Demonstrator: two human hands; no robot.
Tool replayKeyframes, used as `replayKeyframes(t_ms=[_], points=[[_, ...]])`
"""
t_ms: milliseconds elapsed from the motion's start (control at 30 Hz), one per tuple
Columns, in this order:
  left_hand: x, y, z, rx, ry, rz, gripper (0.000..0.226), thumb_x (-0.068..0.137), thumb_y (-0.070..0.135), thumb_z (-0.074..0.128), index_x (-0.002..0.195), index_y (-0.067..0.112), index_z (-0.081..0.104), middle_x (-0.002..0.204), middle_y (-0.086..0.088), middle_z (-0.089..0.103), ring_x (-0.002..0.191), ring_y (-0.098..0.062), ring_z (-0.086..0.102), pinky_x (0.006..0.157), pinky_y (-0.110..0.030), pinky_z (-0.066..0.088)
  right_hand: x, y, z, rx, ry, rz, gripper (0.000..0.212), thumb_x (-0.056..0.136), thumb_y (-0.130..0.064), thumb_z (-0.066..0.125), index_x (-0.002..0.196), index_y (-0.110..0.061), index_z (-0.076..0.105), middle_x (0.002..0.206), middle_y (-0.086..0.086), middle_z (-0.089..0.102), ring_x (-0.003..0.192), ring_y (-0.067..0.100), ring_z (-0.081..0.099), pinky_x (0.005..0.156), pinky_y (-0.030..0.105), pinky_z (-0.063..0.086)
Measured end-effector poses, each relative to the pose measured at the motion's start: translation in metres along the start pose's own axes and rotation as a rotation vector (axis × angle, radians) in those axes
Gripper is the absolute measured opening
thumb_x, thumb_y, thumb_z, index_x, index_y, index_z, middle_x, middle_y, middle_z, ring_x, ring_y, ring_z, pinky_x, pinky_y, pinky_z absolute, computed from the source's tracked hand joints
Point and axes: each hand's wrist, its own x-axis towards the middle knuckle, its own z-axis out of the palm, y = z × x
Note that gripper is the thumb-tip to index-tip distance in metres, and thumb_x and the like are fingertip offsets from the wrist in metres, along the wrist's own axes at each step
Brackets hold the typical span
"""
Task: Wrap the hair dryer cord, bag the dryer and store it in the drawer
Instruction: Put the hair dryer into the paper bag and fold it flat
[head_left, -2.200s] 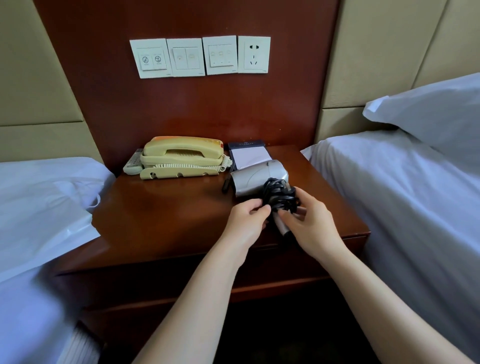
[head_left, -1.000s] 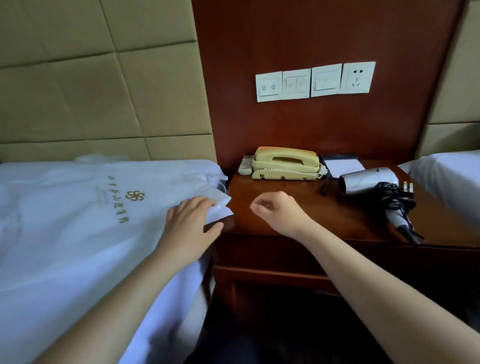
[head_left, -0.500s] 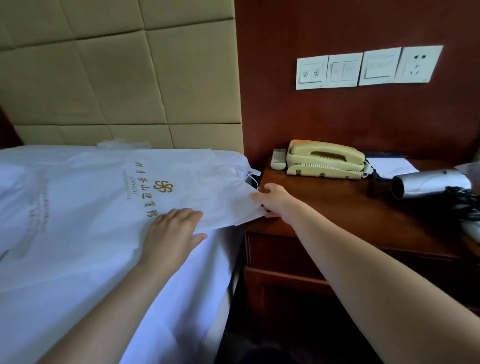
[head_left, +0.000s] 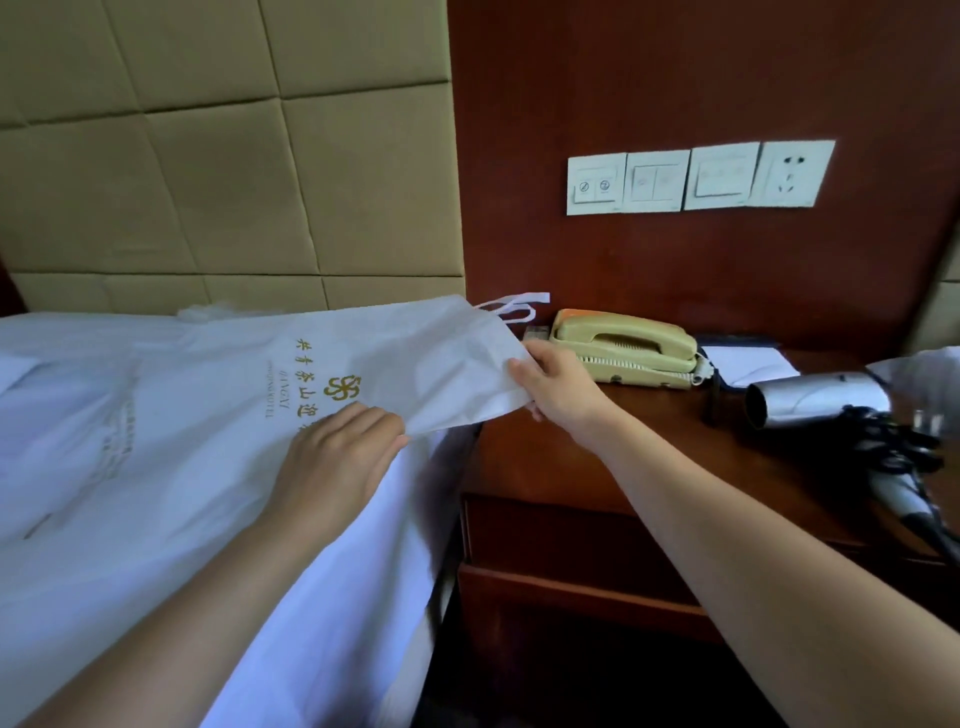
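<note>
A white drawstring bag (head_left: 395, 353) with gold lettering lies on the left bed, its right end raised off the sheet. My right hand (head_left: 558, 387) pinches that raised end. My left hand (head_left: 337, 462) holds the bag's lower edge, fingers curled over the fabric. The silver hair dryer (head_left: 815, 400) lies on the wooden nightstand (head_left: 597, 467) at the far right, its black cord (head_left: 893, 441) coiled around the handle. The drawer front (head_left: 571, 535) under the tabletop is closed.
A beige telephone (head_left: 623, 345) and a white notepad (head_left: 753, 364) sit at the back of the nightstand. Wall switches and a socket (head_left: 696, 179) hang above. The left bed's white sheet (head_left: 311, 623) drapes beside the nightstand.
Both hands left the hair dryer on the nightstand and went left to the bag. My right hand has lifted the bag's right end off the bed; the view turned left.
</note>
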Motion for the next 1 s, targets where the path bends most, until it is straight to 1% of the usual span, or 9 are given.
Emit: replayKeyframes(t_ms=[133, 300, 400, 500, 533, 633, 767, 900, 1000], points=[[0.036, 0.024, 0.000, -0.021, 0.118, 0.099, 0.028, 0.091, 0.022, 0.043, 0.073, 0.010, 0.061, 0.069, -0.002, 0.060, 0.074, -0.019, 0.044, 0.052, -0.034, 0.048, -0.010, -0.031, -0.044, -0.104, 0.149, -0.262, 0.024, 0.096, -0.008, 0.042, 0.080, -0.020, 0.055, 0.065, -0.012, 0.048, 0.050, -0.004, 0.046, 0.049, 0.011, 0.033], [0.087, 0.062, 0.001, -0.041, 0.187, 0.155, 0.021, 0.085, 0.019, 0.046, 0.074, 0.011, 0.062, 0.079, 0.000, 0.064, 0.082, -0.018, 0.045, 0.060, -0.028, 0.043, -0.028, -0.047, -0.099, -0.185, 0.356, -0.360, 0.018, 0.096, -0.011, 0.042, 0.091, -0.005, 0.058, 0.068, -0.004, 0.051, 0.057, 0.012, 0.044, 0.053, 0.026, 0.037], [0.112, 0.089, 0.004, -0.058, 0.150, 0.152, 0.007, 0.074, 0.002, 0.065, 0.073, 0.008, 0.061, 0.082, -0.003, 0.063, 0.084, -0.021, 0.051, 0.060, -0.031, 0.047, -0.050, -0.047, -0.126, -0.186, 0.444, -0.329, 0.016, 0.097, -0.011, 0.042, 0.092, -0.008, 0.057, 0.072, 0.001, 0.055, 0.055, 0.015, 0.049, 0.050, 0.030, 0.043], [0.125, 0.117, 0.009, -0.046, -0.017, 0.082, 0.012, 0.072, -0.001, 0.072, 0.074, 0.005, 0.062, 0.087, -0.008, 0.062, 0.085, -0.030, 0.058, 0.067, -0.035, 0.044, -0.070, -0.037, -0.144, -0.198, 0.463, -0.233, 0.015, 0.094, -0.009, 0.047, 0.089, -0.015, 0.059, 0.080, 0.008, 0.063, 0.066, 0.021, 0.056, 0.056, 0.031, 0.047], [0.126, 0.123, 0.011, -0.048, -0.078, 0.050, 0.003, 0.081, 0.005, 0.065, 0.080, 0.005, 0.063, 0.093, -0.008, 0.061, 0.093, -0.029, 0.055, 0.074, -0.036, 0.041, -0.075, -0.031, -0.149, -0.208, 0.452, -0.177, 0.014, 0.093, -0.010, 0.049, 0.086, -0.017, 0.059, 0.079, 0.011, 0.064, 0.066, 0.022, 0.054, 0.055, 0.029, 0.046], [0.118, 0.133, 0.021, -0.026, -0.284, -0.059, 0.020, 0.095, 0.020, 0.045, 0.094, 0.009, 0.062, 0.105, -0.005, 0.058, 0.110, -0.024, 0.048, 0.085, -0.032, 0.034, -0.090, -0.015, -0.157, -0.166, 0.361, 0.058, 0.011, 0.091, -0.012, 0.053, 0.094, -0.002, 0.059, 0.077, 0.025, 0.062, 0.048, 0.013, 0.048, 0.040, 0.018, 0.038], [0.100, 0.140, 0.025, 0.028, -0.543, -0.056, 0.022, 0.095, 0.025, 0.046, 0.102, 0.011, 0.060, 0.115, -0.006, 0.057, 0.115, -0.026, 0.048, 0.089, -0.034, 0.036, -0.107, 0.012, -0.146, -0.056, 0.223, 0.241, 0.011, 0.090, -0.009, 0.056, 0.096, 0.000, 0.059, 0.056, -0.001, 0.057, 0.034, 0.003, 0.047, 0.037, 0.017, 0.035], [0.077, 0.148, 0.034, -0.432, -0.817, -0.203, 0.049, 0.089, 0.037, 0.057, 0.136, 0.026, 0.046, 0.143, -0.001, 0.044, 0.129, -0.024, 0.043, 0.106, -0.035, 0.035, -0.121, 0.037, -0.121, 0.043, 0.153, 0.285, 0.009, 0.089, -0.004, 0.055, 0.098, -0.003, 0.058, 0.055, -0.006, 0.059, 0.036, 0.007, 0.048, 0.040, 0.019, 0.039], [0.066, 0.161, 0.044, -0.686, -0.697, -0.306, 0.052, 0.091, 0.031, 0.058, 0.140, 0.024, 0.044, 0.148, 0.002, 0.039, 0.134, -0.016, 0.038, 0.109, -0.027, 0.029, -0.126, 0.044, -0.112, 0.074, 0.133, 0.274, 0.018, 0.091, -0.003, 0.050, 0.108, -0.004, 0.054, 0.070, 0.005, 0.063, 0.038, 0.010, 0.052, 0.041, 0.021, 0.041]])
